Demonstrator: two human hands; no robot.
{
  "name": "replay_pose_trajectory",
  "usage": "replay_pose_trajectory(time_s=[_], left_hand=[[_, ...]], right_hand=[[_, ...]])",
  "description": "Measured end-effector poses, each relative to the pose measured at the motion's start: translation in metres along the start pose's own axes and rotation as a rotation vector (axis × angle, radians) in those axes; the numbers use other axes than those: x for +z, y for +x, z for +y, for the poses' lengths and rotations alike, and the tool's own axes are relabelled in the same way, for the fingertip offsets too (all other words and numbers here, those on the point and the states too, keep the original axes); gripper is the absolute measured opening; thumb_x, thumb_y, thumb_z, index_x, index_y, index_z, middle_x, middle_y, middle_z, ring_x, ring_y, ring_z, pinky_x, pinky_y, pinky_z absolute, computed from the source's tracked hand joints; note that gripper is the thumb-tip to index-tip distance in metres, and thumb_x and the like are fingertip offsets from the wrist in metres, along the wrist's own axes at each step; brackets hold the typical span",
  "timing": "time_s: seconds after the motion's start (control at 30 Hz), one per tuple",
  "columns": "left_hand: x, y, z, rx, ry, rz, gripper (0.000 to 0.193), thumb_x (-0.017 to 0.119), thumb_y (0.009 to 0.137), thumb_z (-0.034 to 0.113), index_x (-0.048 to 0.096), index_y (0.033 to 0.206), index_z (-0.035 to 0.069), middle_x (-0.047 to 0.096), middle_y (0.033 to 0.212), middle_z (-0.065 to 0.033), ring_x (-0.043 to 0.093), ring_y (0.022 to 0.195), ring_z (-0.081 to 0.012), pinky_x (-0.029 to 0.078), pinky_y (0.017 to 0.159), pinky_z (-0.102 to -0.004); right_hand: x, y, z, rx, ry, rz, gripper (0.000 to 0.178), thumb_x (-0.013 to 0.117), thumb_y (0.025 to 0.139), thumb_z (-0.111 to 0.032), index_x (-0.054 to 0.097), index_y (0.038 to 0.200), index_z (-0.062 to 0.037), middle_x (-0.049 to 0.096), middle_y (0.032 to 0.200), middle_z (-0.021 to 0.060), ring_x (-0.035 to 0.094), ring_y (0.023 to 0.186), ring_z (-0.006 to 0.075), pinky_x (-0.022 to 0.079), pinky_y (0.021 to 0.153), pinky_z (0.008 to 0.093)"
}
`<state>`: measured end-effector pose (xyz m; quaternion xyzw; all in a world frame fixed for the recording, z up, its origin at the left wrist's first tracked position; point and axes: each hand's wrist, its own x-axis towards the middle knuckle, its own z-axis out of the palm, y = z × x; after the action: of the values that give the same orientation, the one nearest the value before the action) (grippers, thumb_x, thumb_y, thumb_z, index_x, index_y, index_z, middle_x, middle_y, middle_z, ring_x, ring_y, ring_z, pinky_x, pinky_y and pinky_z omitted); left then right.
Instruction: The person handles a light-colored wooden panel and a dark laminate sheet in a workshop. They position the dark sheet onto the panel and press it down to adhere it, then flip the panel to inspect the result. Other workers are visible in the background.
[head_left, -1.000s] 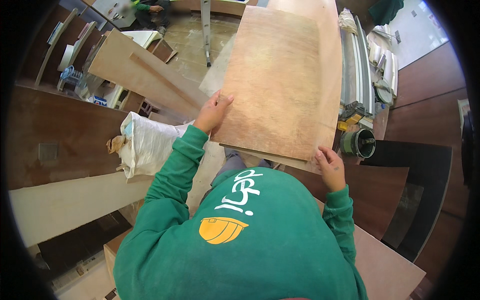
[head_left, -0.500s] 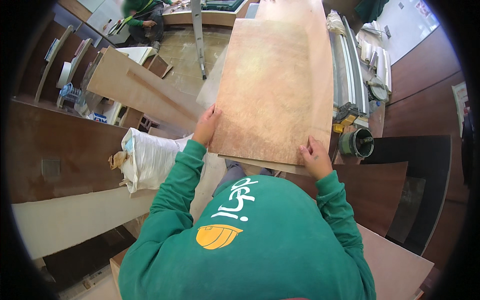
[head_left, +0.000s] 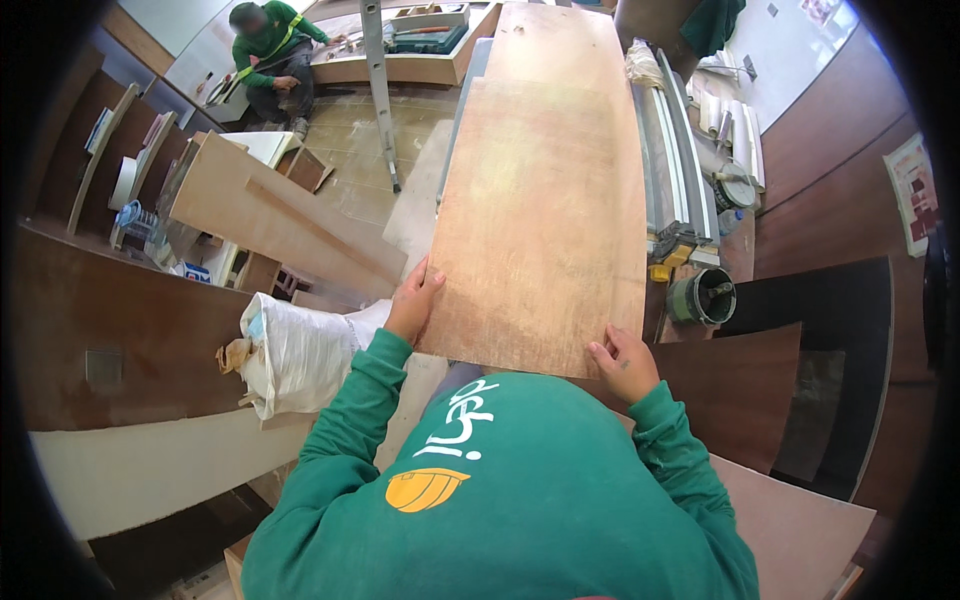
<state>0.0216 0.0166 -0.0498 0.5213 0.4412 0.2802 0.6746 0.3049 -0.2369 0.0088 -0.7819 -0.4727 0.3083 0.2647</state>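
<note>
A rectangular plywood sheet lies lengthwise in front of me, its near edge close to my belly. It overlaps a longer plywood board that shows beyond its far edge and along its right side. My left hand is closed on the sheet's left edge near the close corner, thumb uppermost and the other fingers partly hidden. At the near right corner, my right hand grips the same sheet between thumb and fingers. What supports the sheets underneath is mostly hidden.
Right of the boards lie long metal profiles and a dark bucket. A stuffed white sack and a leaning board are at left. Beyond the ladder leg, a co-worker crouches by a low wooden box.
The sheet and both my hands have come slightly nearer my body. The view has tilted up, showing more of the co-worker and the far end of the long board.
</note>
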Motion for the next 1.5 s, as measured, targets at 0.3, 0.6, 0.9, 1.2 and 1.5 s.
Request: replay_pose_trajectory(time_s=[0.3, 0.6, 0.9, 1.2, 1.5], left_hand=[[-0.016, -0.035, -0.02, -0.334, -0.501, -0.179, 0.052, 0.039, 0.106, 0.039, 0.049, 0.14, 0.001, 0.06, 0.136, -0.0125, 0.059, 0.121, -0.0226, 0.044, 0.105, -0.0354], [0.0, -0.016, -0.007, -0.283, -0.478, -0.109, 0.054, 0.036, 0.106, 0.044, 0.056, 0.133, 0.001, 0.065, 0.128, -0.0127, 0.063, 0.117, -0.0238, 0.048, 0.102, -0.0369], [0.023, 0.04, -0.004, -0.218, -0.511, -0.115, 0.054, 0.038, 0.105, 0.045, 0.059, 0.13, 0.001, 0.067, 0.125, -0.0131, 0.065, 0.112, -0.0237, 0.05, 0.099, -0.0368], [0.03, 0.047, -0.008, -0.243, -0.433, -0.066, 0.046, 0.044, 0.106, 0.038, 0.058, 0.13, 0.0, 0.066, 0.123, -0.0101, 0.064, 0.108, -0.0204, 0.05, 0.095, -0.0323], [0.015, 0.008, 0.003, -0.253, -0.111, -0.013, 0.041, 0.045, 0.105, 0.036, 0.063, 0.119, 0.002, 0.07, 0.109, -0.0077, 0.068, 0.094, -0.0184, 0.056, 0.081, -0.0362]], right_hand=[[0.023, -0.045, 0.12, 0.291, -0.057, 0.315, 0.038, 0.059, 0.098, -0.036, 0.061, 0.103, 0.0018, 0.067, 0.088, 0.0152, 0.064, 0.077, 0.0242, 0.05, 0.066, 0.0361], [0.033, -0.032, 0.086, 0.539, 0.813, 0.177, 0.038, 0.053, 0.102, -0.041, 0.057, 0.085, -0.0071, 0.056, 0.062, 0.003, 0.051, 0.051, 0.0118, 0.042, 0.047, 0.027], [0.009, 0.02, 0.103, 0.473, 0.818, 0.282, 0.04, 0.056, 0.1, -0.042, 0.058, 0.081, -0.0069, 0.057, 0.058, 0.0045, 0.05, 0.045, 0.0133, 0.039, 0.043, 0.0284], [-0.013, 0.032, 0.093, 0.487, 0.354, 0.408, 0.036, 0.059, 0.098, -0.037, 0.065, 0.1, -0.002, 0.06, 0.077, 0.008, 0.056, 0.062, 0.0186, 0.047, 0.057, 0.0332], [0.01, 0.025, 0.043, -0.162, -0.121, 0.572, 0.03, 0.067, 0.089, -0.018, 0.067, 0.111, 0.0035, 0.058, 0.097, 0.0165, 0.059, 0.091, 0.0327, 0.048, 0.083, 0.0403]])
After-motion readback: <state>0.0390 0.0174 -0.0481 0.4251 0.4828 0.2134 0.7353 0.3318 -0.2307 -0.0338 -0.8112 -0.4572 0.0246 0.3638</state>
